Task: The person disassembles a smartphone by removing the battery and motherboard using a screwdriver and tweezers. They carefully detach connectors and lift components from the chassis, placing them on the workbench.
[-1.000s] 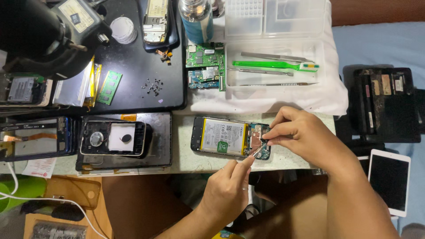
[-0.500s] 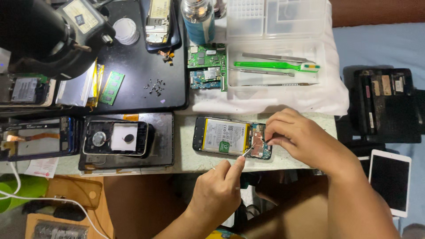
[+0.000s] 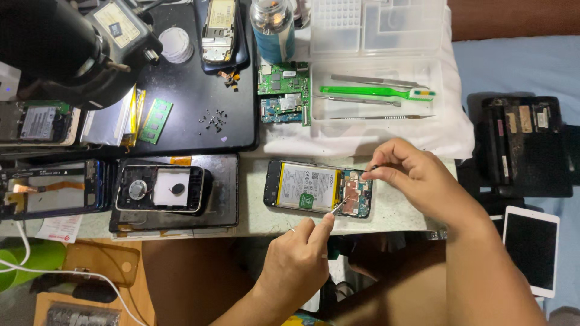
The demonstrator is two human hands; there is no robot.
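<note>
- An opened smartphone (image 3: 318,189) lies flat on the pale desk (image 3: 254,223), back cover off: a white, yellow-edged battery fills most of it, with a green circuit board at its right end.
- The left hand (image 3: 300,261) has its fingers pinched shut on slim metal tweezers (image 3: 338,207), tips touching the board.
- The right hand (image 3: 417,175) has thumb and forefinger closed on a thin dark tool (image 3: 374,168) over the phone's right edge; its tip is too small to make out.
- Behind, a clear plastic tray (image 3: 374,90) holds a green toothbrush (image 3: 374,92).
- A bare green circuit board (image 3: 284,92) lies left of the tray.
</note>
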